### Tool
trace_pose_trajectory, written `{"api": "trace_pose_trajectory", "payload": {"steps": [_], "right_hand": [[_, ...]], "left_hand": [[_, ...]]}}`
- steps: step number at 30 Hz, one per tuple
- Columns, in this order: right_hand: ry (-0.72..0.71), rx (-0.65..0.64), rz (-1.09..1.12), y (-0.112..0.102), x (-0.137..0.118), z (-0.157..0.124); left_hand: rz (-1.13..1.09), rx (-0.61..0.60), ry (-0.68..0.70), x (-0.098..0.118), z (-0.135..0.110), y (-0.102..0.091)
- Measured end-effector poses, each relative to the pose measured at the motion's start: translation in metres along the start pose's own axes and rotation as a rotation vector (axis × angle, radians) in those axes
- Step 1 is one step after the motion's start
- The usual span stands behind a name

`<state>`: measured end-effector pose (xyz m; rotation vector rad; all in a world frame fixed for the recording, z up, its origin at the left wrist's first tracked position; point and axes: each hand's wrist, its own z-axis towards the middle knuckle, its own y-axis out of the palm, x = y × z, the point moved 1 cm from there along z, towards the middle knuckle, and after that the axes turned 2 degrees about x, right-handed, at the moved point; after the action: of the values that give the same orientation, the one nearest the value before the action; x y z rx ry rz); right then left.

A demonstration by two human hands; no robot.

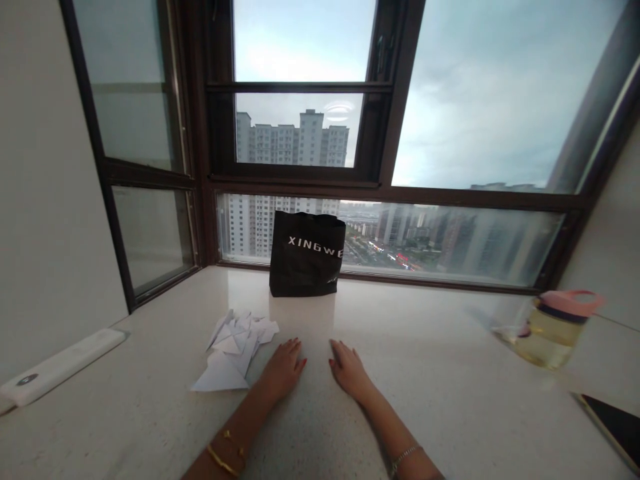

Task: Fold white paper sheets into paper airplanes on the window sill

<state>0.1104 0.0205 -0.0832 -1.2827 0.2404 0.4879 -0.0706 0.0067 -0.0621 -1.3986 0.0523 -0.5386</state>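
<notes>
My left hand [283, 368] lies flat, palm down, on the pale stone sill [425, 373], its fingers stretched out beside a heap of folded white paper pieces [234, 348] just to its left. My right hand [349, 369] rests flat too, fingers extended, a short gap away from the left one. Neither hand holds anything. Both wrists wear bracelets. A black paper bag [307, 253] with white lettering stands upright behind the hands, against the window.
A white power strip [60, 365] lies along the left wall. At the right stands a clear bottle [550, 328] with a pink lid and yellowish liquid. A dark phone [613, 427] lies at the right edge. Large windows [475, 113] close the back.
</notes>
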Motion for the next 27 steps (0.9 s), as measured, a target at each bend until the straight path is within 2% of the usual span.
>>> {"api": "trace_pose_trajectory", "payload": {"steps": [6,27], "right_hand": [[-0.017,-0.088,-0.113,-0.006,-0.01,-0.007],[-0.015,-0.1,-0.09,-0.009,-0.012,-0.01]], "left_hand": [[-0.014,-0.021,0.009,-0.007,-0.001,0.002],[-0.008,-0.009,0.043,-0.007,-0.004,0.003]]}}
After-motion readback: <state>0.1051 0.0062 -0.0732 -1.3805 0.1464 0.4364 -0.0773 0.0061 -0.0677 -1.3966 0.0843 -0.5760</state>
